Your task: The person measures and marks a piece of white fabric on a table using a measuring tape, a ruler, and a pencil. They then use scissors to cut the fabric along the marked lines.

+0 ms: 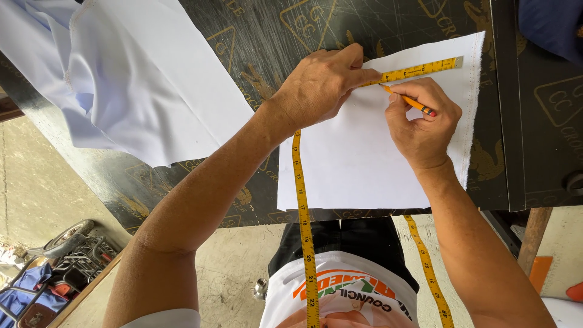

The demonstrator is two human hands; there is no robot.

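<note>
Seen from above, the left hand point(322, 85) presses a yellow tape measure point(419, 68) flat on white cloth point(358, 164) while the right hand point(422, 124), at three o'clock, grips a pencil point(410, 101) marking beside it.

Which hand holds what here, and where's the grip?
Right hand grips the pencil along its shaft, tip by the tape. Left hand presses the yellow measuring tape flat on the white fabric with its fingertips.
</note>
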